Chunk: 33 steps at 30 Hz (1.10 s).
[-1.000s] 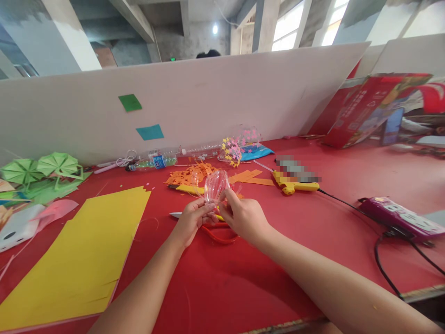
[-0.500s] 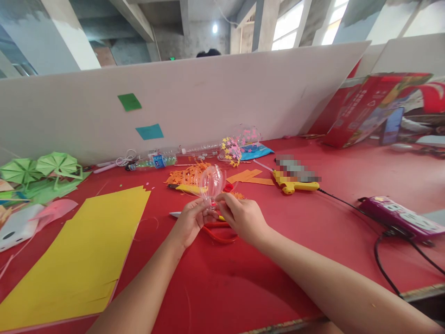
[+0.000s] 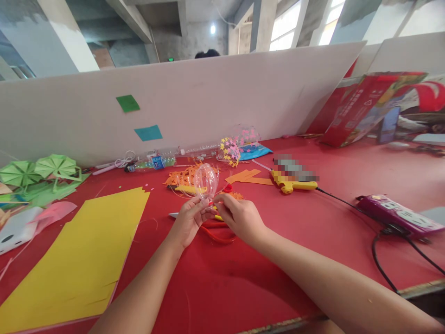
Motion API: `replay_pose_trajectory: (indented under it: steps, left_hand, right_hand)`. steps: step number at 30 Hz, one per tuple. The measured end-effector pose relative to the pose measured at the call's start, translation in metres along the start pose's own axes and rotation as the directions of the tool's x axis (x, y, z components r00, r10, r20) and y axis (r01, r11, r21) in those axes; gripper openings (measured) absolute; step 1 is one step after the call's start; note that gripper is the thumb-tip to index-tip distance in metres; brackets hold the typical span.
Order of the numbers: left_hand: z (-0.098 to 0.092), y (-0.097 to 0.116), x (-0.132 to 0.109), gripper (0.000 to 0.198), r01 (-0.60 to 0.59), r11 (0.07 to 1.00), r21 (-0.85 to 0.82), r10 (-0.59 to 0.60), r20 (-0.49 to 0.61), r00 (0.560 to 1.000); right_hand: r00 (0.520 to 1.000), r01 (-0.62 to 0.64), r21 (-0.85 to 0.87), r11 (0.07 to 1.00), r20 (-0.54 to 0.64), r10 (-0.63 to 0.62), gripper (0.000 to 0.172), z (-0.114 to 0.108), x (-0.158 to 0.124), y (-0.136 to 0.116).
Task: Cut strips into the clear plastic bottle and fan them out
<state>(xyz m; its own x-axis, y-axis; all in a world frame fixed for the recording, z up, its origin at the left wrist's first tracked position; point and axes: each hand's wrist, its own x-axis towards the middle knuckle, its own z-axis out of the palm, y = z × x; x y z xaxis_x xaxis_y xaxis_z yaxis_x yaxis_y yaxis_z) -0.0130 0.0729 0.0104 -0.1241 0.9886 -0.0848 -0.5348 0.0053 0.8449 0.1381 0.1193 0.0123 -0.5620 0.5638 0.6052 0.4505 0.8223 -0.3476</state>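
A cut clear plastic bottle top (image 3: 206, 180), with thin strips curving into a rounded bulb, stands upright over the red table. My left hand (image 3: 195, 214) is closed around its neck, where a bit of red shows. Pinched together at the neck's right side are the fingers of my right hand (image 3: 236, 214); a thin clear strip runs up from them, though the fingertips' exact hold is partly hidden. Beneath both hands lie red-handled scissors (image 3: 219, 237), their blade tip poking out left. Behind the bottle top is a yellow utility knife (image 3: 186, 189), beside a heap of orange paper cutouts (image 3: 189, 175).
Yellow paper sheets (image 3: 79, 250) cover the left side, near green folded-paper umbrellas (image 3: 57, 167). A yellow glue gun (image 3: 292, 184) lies right, its cord reaching a purple power strip (image 3: 396, 213). A plastic bottle (image 3: 153, 161) and star-covered clear plastic (image 3: 230, 150) sit along the white partition (image 3: 208, 102).
The bottle top has shifted slightly left and tilted a little, and my hands have moved slightly with it. Both keep their hold. The whole view has shifted slightly.
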Motion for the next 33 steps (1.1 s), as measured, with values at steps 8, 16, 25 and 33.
replay_pose_trajectory:
  steps: [8, 16, 25, 33]
  left_hand:
    - [-0.0004, 0.0003, 0.0, 0.021, -0.023, 1.0, -0.02, 0.023, -0.023, 0.999]
    - [-0.0024, 0.0033, 0.0007, 0.02, -0.015, 0.999, -0.039, 0.015, 0.0, 1.0]
    - [-0.0062, 0.0059, 0.0024, 0.023, 0.021, 0.994, -0.103, -0.027, -0.055, 0.998]
    - [-0.0037, 0.0032, 0.002, 0.008, 0.044, 0.988, -0.145, -0.047, -0.016, 0.999]
  right_hand:
    - [0.972, 0.236, 0.044, 0.971, -0.022, -0.235, 0.026, -0.0052, -0.0015, -0.0047]
    - [0.934, 0.351, 0.09, 0.932, 0.036, -0.356, 0.027, -0.0086, -0.0019, -0.0044]
    - [0.924, 0.364, 0.048, 0.93, 0.109, -0.367, 0.029, -0.0075, -0.0017, -0.003]
    - [0.994, 0.105, 0.18, 0.978, -0.048, -0.098, 0.026, -0.0013, -0.0001, -0.001]
